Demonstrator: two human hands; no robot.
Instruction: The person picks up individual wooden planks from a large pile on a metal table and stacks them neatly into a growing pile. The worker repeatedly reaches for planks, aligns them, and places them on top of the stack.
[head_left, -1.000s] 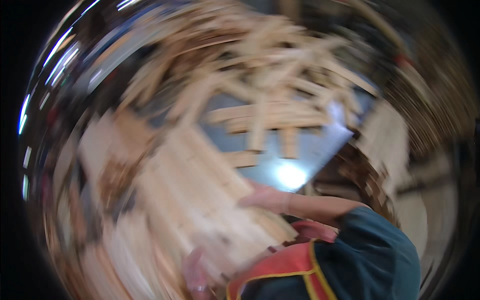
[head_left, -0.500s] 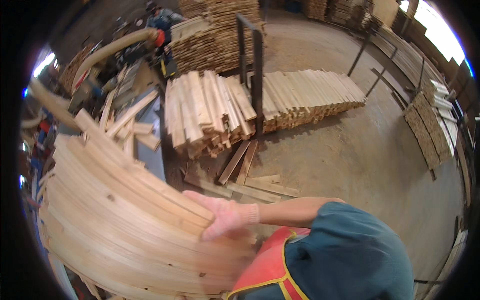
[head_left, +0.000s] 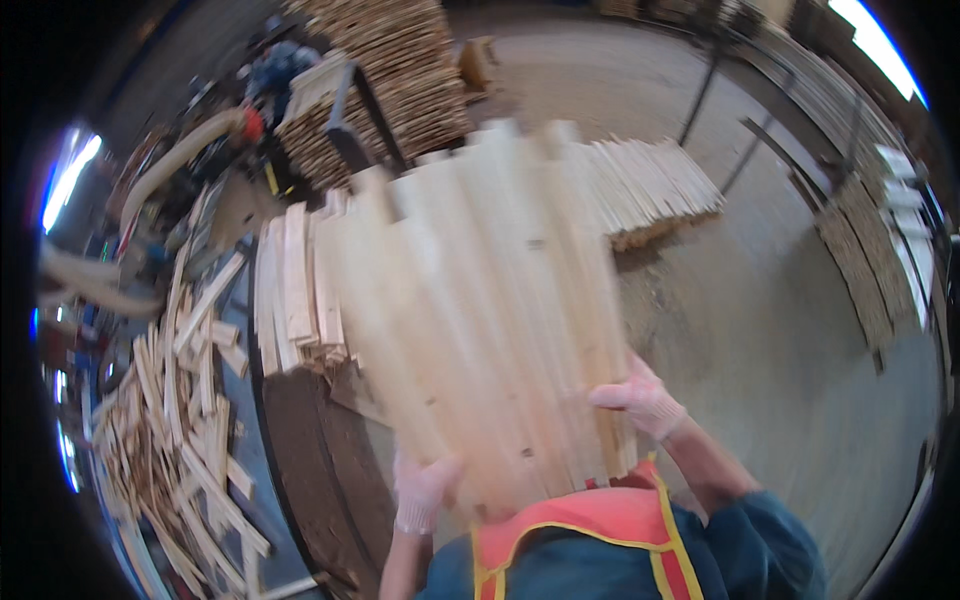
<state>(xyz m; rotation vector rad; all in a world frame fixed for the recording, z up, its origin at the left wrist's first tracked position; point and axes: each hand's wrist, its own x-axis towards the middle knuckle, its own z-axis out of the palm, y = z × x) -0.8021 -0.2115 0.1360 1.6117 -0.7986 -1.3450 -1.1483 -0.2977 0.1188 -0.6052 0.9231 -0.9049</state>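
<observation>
I hold a wide armful of pale wooden boards (head_left: 480,320) in front of my chest, their far ends pointing away from me and blurred. My left hand (head_left: 420,490), in a light glove, grips the bundle's near left edge from below. My right hand (head_left: 640,400), also gloved, presses on the bundle's near right side. The boards hide much of the stack beyond them.
A stack of boards (head_left: 295,290) lies on the floor to the left, another stack (head_left: 655,185) to the right behind the bundle. A heap of scrap wood pieces (head_left: 180,420) fills the left side. A tall pile of slats (head_left: 385,70) and a person (head_left: 275,70) stand far back. Concrete floor (head_left: 780,330) spreads right.
The view has swung from the left toward the stacks ahead. The bundle, lying crosswise at my left before, now points away from me, held by both hands.
</observation>
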